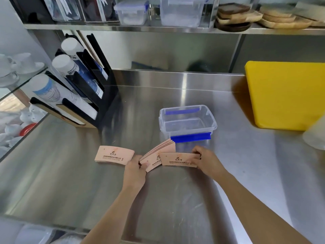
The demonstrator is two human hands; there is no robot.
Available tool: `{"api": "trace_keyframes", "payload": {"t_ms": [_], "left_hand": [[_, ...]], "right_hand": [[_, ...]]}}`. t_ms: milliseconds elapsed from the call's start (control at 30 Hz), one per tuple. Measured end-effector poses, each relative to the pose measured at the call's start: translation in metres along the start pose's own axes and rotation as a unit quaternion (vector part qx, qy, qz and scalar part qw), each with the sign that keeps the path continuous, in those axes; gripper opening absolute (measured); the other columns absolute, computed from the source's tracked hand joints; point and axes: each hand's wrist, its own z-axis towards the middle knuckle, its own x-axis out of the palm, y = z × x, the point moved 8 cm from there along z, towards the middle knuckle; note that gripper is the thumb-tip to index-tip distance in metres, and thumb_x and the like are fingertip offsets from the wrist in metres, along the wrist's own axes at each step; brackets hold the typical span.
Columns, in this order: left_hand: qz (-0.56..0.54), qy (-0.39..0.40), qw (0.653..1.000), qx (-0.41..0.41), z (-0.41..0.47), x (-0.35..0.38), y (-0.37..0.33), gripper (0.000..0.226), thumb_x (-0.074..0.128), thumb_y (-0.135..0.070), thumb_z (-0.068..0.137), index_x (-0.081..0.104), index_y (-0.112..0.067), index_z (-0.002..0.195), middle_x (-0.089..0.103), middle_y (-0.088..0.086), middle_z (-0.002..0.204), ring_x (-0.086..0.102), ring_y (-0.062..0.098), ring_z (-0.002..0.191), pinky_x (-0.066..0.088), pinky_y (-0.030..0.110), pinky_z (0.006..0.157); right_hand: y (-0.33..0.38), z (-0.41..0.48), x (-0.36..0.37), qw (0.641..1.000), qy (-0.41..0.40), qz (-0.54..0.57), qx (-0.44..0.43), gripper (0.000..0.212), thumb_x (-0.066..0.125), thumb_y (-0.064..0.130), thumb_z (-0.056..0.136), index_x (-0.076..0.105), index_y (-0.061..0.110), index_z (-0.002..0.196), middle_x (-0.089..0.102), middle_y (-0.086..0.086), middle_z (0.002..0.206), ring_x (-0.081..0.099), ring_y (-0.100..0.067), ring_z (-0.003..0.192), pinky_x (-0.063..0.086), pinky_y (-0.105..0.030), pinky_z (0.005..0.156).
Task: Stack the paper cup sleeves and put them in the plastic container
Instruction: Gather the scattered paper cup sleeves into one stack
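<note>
My left hand (134, 171) grips a tilted stack of several flattened pink paper cup sleeves (158, 153) at its lower left corner. In my right hand (205, 160) is a single sleeve (177, 159), pinched at its right end and held in front of the stack. Another sleeve pile (114, 154) lies flat on the steel counter, just left of my left hand. The clear plastic container (187, 122) with blue clips stands open and empty right behind the sleeves.
A black cup dispenser rack (79, 88) with paper cups stands at the left. A yellow cutting board (286, 94) lies at the right. The shelf above carries plastic boxes (131, 12) and wooden trays (246, 14). A glass case (15, 103) borders the counter's left edge.
</note>
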Motion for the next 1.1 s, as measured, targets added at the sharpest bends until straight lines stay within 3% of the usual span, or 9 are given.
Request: {"api": "trace_keyframes", "payload": {"t_ms": [133,233,367,500,600,700,833,967,1100], "left_hand": [[0.017,0.051,0.998,0.019,0.002,0.008,0.0,0.01,0.058,-0.007,0.082,0.062,-0.011,0.091,0.06,-0.003,0.075,0.055,0.02,0.075,0.038,0.028,0.066],[0.02,0.099,0.995,0.025,0.005,0.016,0.0,0.01,0.061,-0.007,0.079,0.061,-0.017,0.081,0.056,-0.012,0.064,0.053,0.016,0.062,0.042,0.026,0.059],[0.026,0.151,0.988,0.032,0.01,0.023,0.003,0.015,0.065,-0.006,0.077,0.062,-0.015,0.089,0.061,-0.005,0.067,0.051,0.016,0.058,0.045,0.029,0.062],[0.001,0.186,0.982,0.032,0.008,0.029,0.004,0.031,0.069,-0.004,0.071,0.057,-0.031,0.079,0.066,-0.006,0.073,0.055,0.014,0.063,0.046,0.019,0.061],[-0.042,0.162,0.986,0.011,0.009,0.027,0.005,0.03,0.074,-0.009,0.067,0.058,-0.032,0.076,0.067,-0.002,0.072,0.053,0.009,0.056,0.043,0.014,0.051],[-0.066,0.122,0.99,0.016,0.013,0.022,0.002,0.027,0.074,-0.011,0.069,0.057,-0.033,0.071,0.066,-0.008,0.069,0.057,0.009,0.062,0.043,0.009,0.055],[-0.066,0.091,0.993,0.019,0.016,0.015,0.005,0.021,0.071,-0.014,0.073,0.059,-0.029,0.082,0.069,0.003,0.09,0.059,0.021,0.092,0.046,0.03,0.086],[-0.081,0.11,0.99,0.016,0.008,0.022,0.009,0.017,0.06,-0.014,0.083,0.056,-0.03,0.086,0.067,-0.008,0.092,0.061,0.017,0.094,0.045,0.025,0.081],[-0.026,0.104,0.994,0.013,0.007,0.03,0.014,0.017,0.051,-0.022,0.09,0.052,-0.015,0.105,0.061,0.007,0.109,0.052,0.024,0.108,0.041,0.04,0.098]], "right_hand": [[0.003,0.002,0.01,0.999,-0.014,-0.043,-0.011,0.032,0.075,0.02,0.071,0.044,0.027,0.074,0.052,0.012,0.075,0.051,-0.006,0.065,0.04,-0.015,0.057],[0.005,0.005,0.018,1.0,-0.021,-0.009,0.0,0.048,0.077,0.021,0.071,0.047,0.027,0.107,0.05,0.012,0.101,0.053,-0.008,0.088,0.049,-0.024,0.083],[0.011,0.007,0.026,0.999,0.014,-0.042,-0.031,0.071,0.074,0.024,0.073,0.038,0.029,0.133,0.042,0.015,0.119,0.042,-0.004,0.108,0.039,-0.027,0.098],[0.013,0.006,0.024,0.997,0.007,-0.07,-0.036,0.042,0.075,0.033,0.069,0.055,0.029,0.106,0.057,0.013,0.098,0.054,-0.009,0.093,0.045,-0.026,0.086],[0.017,0.006,0.023,0.992,-0.016,-0.117,-0.034,0.039,0.075,0.042,0.066,0.052,0.027,0.094,0.055,0.012,0.086,0.053,-0.011,0.082,0.048,-0.029,0.077],[0.017,0.004,0.031,0.996,-0.012,-0.08,-0.022,0.041,0.077,0.041,0.066,0.047,0.024,0.088,0.055,0.01,0.081,0.054,-0.01,0.074,0.046,-0.024,0.071],[0.017,0.002,0.036,0.999,-0.024,-0.036,-0.031,0.031,0.075,0.026,0.073,0.05,0.021,0.09,0.057,0.005,0.087,0.055,-0.011,0.079,0.043,-0.017,0.072],[0.011,-0.003,0.037,0.999,-0.026,0.027,-0.015,0.026,0.071,0.012,0.077,0.058,0.02,0.098,0.059,0.002,0.097,0.056,-0.006,0.084,0.043,-0.009,0.077],[0.004,-0.009,0.036,0.992,-0.031,0.126,0.013,0.023,0.066,0.008,0.08,0.063,0.024,0.096,0.066,0.002,0.098,0.061,-0.002,0.082,0.044,0.0,0.068]]}}
